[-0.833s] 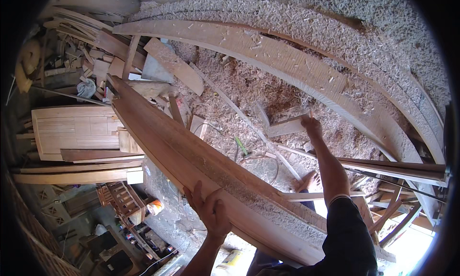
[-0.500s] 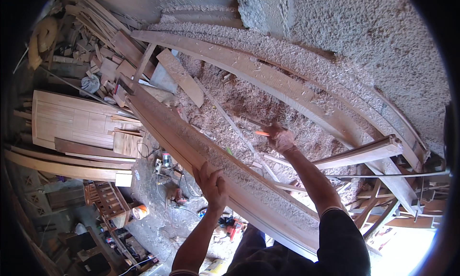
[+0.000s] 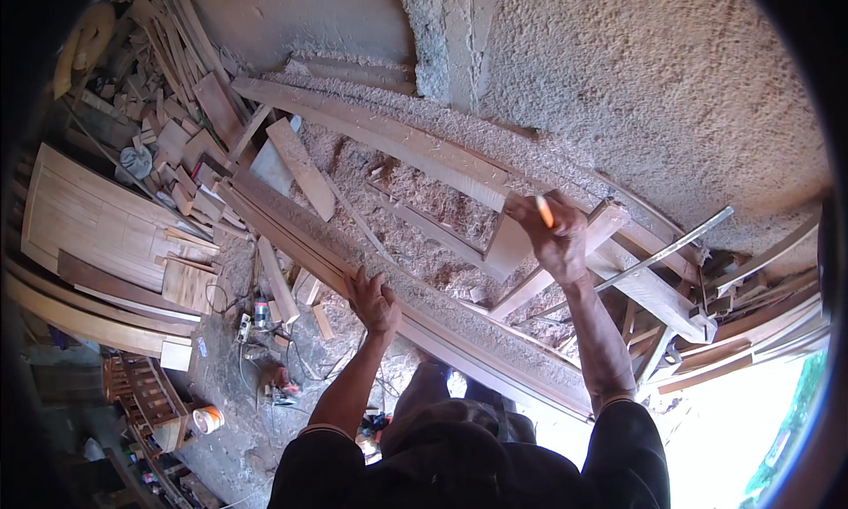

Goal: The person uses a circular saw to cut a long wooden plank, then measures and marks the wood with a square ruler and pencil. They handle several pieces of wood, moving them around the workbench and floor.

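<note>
My left hand point(image 3: 374, 302) grips the edge of a long moulded wooden beam point(image 3: 305, 253) that slants across in front of me, its fingers bent over the wood. Above the far side of the beam, my right hand point(image 3: 556, 235) is closed around an orange-handled tool point(image 3: 544, 211). Only the orange end shows clearly; the rest of the tool is hidden by the hand. Just left of that hand is a pale wooden board point(image 3: 511, 249), and whether the fingers touch it I cannot tell. Wood shavings cover the beam's upper face.
Another long curved beam point(image 3: 380, 136) lies beyond a heap of shavings point(image 3: 353, 160), beside a rough wall point(image 3: 609, 76). Offcuts point(image 3: 172, 143) are piled at the far left. A panelled door point(image 3: 88, 209), cables and a white-and-orange tub point(image 3: 208, 419) are on the left floor. Crossed timbers point(image 3: 649, 288) stand at right.
My right hand has risen and moved right and away from me, with the tool turned more upright. My left hand stays on the beam. The whole view has shifted.
</note>
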`<action>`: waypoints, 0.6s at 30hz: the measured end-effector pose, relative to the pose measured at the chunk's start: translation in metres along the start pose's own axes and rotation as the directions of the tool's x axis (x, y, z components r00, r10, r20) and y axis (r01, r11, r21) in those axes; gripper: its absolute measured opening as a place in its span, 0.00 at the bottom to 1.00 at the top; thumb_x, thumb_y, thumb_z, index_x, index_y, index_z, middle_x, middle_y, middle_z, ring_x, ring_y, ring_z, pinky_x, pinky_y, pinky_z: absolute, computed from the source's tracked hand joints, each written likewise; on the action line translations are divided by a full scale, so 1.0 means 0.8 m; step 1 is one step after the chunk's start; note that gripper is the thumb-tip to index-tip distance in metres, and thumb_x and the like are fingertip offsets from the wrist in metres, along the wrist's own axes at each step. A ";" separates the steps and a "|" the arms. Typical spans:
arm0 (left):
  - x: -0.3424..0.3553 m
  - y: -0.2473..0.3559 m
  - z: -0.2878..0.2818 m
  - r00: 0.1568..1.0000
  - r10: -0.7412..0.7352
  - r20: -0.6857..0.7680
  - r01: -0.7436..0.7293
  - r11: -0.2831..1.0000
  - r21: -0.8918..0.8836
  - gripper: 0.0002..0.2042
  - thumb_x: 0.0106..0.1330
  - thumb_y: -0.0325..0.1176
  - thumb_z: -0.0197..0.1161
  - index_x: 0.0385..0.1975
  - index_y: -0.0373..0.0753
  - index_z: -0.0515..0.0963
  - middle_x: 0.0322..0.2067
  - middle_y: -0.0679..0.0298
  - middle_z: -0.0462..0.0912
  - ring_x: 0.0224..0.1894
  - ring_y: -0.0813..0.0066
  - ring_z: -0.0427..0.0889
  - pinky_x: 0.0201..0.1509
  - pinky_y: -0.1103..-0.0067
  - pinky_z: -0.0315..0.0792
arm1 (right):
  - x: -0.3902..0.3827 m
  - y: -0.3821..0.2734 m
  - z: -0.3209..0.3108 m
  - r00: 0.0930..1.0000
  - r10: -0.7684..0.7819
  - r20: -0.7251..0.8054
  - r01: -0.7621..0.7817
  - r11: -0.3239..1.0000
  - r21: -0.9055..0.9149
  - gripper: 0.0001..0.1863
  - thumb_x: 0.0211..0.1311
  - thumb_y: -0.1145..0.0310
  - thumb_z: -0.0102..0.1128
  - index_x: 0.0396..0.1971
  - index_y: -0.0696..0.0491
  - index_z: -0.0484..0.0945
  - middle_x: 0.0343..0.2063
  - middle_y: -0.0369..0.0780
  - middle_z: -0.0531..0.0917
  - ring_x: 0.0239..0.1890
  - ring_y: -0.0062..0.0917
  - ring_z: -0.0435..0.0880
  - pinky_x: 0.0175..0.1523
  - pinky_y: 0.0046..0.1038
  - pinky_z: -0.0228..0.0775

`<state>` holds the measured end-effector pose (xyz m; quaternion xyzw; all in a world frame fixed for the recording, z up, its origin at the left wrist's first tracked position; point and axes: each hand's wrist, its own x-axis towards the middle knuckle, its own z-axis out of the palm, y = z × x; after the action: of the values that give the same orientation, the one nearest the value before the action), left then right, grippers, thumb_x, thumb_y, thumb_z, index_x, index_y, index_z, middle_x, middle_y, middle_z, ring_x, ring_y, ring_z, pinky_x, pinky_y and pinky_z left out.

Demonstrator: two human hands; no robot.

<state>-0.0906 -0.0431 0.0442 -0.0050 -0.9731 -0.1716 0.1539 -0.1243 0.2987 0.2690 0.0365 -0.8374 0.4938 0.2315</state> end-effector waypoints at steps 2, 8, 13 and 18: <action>0.008 0.003 0.000 0.999 -0.031 0.018 0.029 0.997 0.066 0.21 0.66 0.36 0.61 0.59 0.46 0.74 0.68 0.48 0.64 0.73 0.37 0.56 0.72 0.43 0.55 | -0.002 -0.034 -0.035 0.996 0.047 -0.079 -0.040 0.995 0.087 0.07 0.61 0.69 0.73 0.38 0.53 0.90 0.31 0.35 0.89 0.31 0.19 0.78 0.38 0.25 0.72; 0.080 0.059 -0.042 0.986 -0.080 0.144 0.163 0.613 -0.773 0.37 0.69 0.57 0.61 0.69 0.37 0.63 0.70 0.47 0.62 0.72 0.47 0.60 0.71 0.50 0.58 | -0.031 -0.098 -0.091 0.909 0.274 -0.313 -0.095 0.869 0.485 0.15 0.66 0.63 0.69 0.42 0.59 0.86 0.30 0.33 0.81 0.34 0.17 0.77 0.42 0.23 0.67; 0.142 0.116 -0.125 0.851 0.062 0.522 0.526 -0.121 -0.842 0.49 0.61 0.71 0.62 0.71 0.35 0.61 0.69 0.51 0.64 0.71 0.53 0.63 0.72 0.52 0.59 | -0.062 -0.102 -0.085 0.830 0.424 -0.362 -0.082 0.734 0.674 0.13 0.70 0.60 0.64 0.43 0.55 0.84 0.20 0.27 0.76 0.17 0.08 0.64 0.21 0.16 0.49; 0.164 0.134 -0.183 0.872 -0.187 0.452 0.450 -0.055 -0.891 0.44 0.60 0.69 0.65 0.62 0.33 0.70 0.55 0.55 0.75 0.57 0.60 0.75 0.59 0.59 0.72 | -0.107 -0.039 -0.093 0.832 0.410 -0.374 -0.272 0.888 0.371 0.23 0.74 0.56 0.60 0.57 0.59 0.80 0.31 0.27 0.81 0.22 0.08 0.65 0.26 0.18 0.57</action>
<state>-0.1656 0.0031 0.2499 0.1018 -0.5603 -0.8214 -0.0319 -0.0129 0.3311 0.2884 -0.1935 -0.6696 0.6445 0.3143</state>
